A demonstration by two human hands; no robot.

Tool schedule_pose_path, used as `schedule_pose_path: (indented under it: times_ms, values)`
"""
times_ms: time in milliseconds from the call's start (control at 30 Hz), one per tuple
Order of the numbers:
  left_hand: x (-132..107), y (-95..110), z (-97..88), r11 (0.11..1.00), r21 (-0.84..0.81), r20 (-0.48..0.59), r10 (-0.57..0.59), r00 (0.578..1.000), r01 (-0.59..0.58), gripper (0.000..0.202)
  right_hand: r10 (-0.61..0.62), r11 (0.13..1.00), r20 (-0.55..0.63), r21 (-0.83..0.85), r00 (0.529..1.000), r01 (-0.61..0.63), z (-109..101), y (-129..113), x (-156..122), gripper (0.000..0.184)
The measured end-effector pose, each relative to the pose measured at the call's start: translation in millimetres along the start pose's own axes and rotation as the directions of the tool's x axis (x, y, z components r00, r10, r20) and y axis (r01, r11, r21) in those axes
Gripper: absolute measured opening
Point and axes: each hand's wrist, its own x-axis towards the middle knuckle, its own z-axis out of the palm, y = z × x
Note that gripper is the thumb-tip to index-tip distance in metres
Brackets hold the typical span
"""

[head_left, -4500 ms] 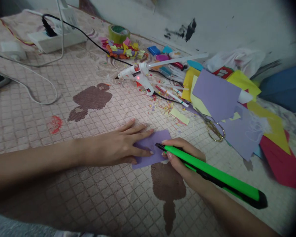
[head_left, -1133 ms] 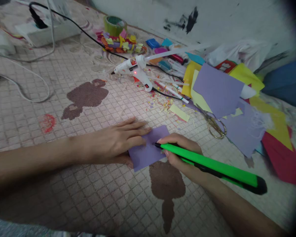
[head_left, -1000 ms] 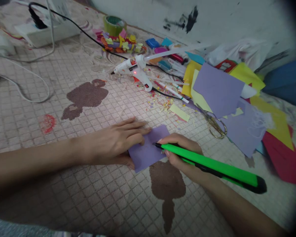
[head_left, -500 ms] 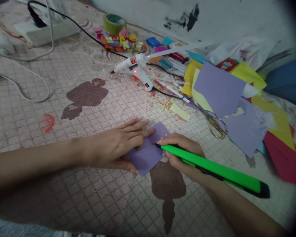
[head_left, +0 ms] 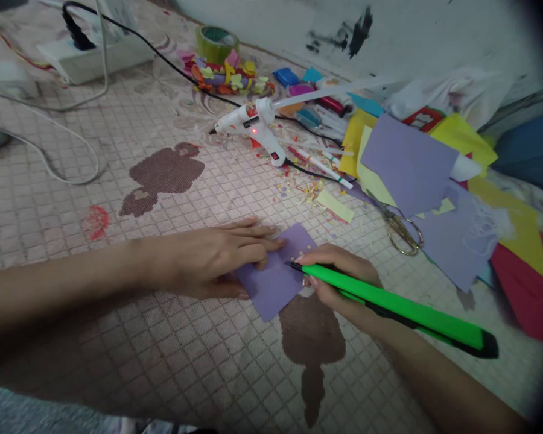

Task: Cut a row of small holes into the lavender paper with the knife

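Pressing flat on a small purple paper square (head_left: 278, 280), the left hand (head_left: 212, 262) lies with fingers spread; the right hand (head_left: 339, 283) is clamped around a green utility knife (head_left: 389, 304), its tip on the paper. Bare quilted cloth (head_left: 163, 361) lies nearer; a glue gun (head_left: 253, 125), scissors (head_left: 400, 228) and loose coloured sheets (head_left: 411, 166) crowd behind.

pink quilted mat (head_left: 117, 150) (brown patches) under smudged white wall (head_left: 411, 30).

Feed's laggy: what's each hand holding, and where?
Right hand grips green utility knife near its blade end; left hand presses the purple paper flat.
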Motion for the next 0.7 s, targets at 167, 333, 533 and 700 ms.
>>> schedule_pose_path:
  times_ms: [167,333,533,700]
  values:
    - [0,0,-0.6,1.000,-0.012,-0.007,0.011,1.000,-0.011,0.037,-0.011,1.000,0.019,-0.014,1.000,0.011,-1,-2,1,0.029]
    - [4,-6,2.5,0.997,-0.063,-0.100,0.045,0.994,-0.051,0.027,-0.020,1.000,0.020,-0.002,1.000,0.020,-1,-6,4,0.028]
    - [37,-11,-2.2,0.989,-0.101,-0.278,-0.131,0.952,0.107,0.016,-0.051,0.999,0.003,0.004,0.999,0.051,0,-9,6,0.027]
    - [82,-21,-11.2,0.993,-0.057,-0.234,-0.112,0.966,0.101,0.019,-0.063,0.998,0.001,-0.005,0.998,0.063,2,-9,5,0.028]
